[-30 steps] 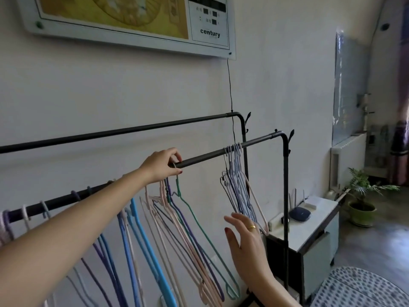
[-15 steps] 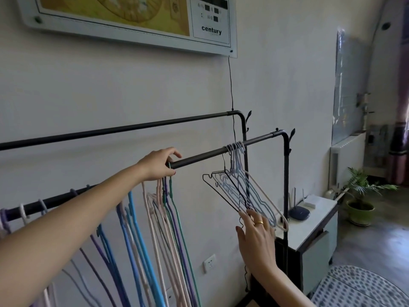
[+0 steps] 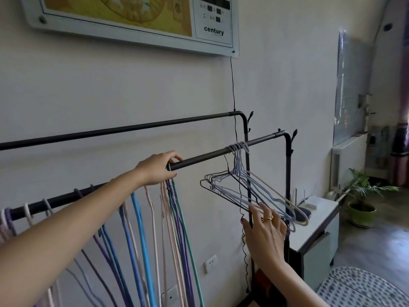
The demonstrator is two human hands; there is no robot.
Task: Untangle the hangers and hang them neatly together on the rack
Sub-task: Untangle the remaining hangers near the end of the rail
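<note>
A black two-rail rack stands against the wall, and its front rail [image 3: 210,155] carries the hangers. My left hand [image 3: 158,170] curls over this rail and grips the hooks of a pink, purple and green hanger group [image 3: 177,229]. More blue, purple and pale hangers [image 3: 137,229] hang further left. Near the rail's right end hooks a bunch of thin pale-blue, black and cream hangers [image 3: 239,185], swung up almost level. My right hand [image 3: 265,233] is below it, straight fingers touching its lower bars.
The back rail [image 3: 132,129] is bare. A white cabinet [image 3: 318,220] stands just right of the rack's end post [image 3: 287,173], with a potted plant [image 3: 360,209] and a dotted mat [image 3: 363,286] beyond. A black cable [image 3: 232,85] drops from the wall board [image 3: 132,21].
The thin hanger bunch at the right went from hanging straight down to swung up nearly level, with my right hand rising under it. My left hand stayed on the rail.
</note>
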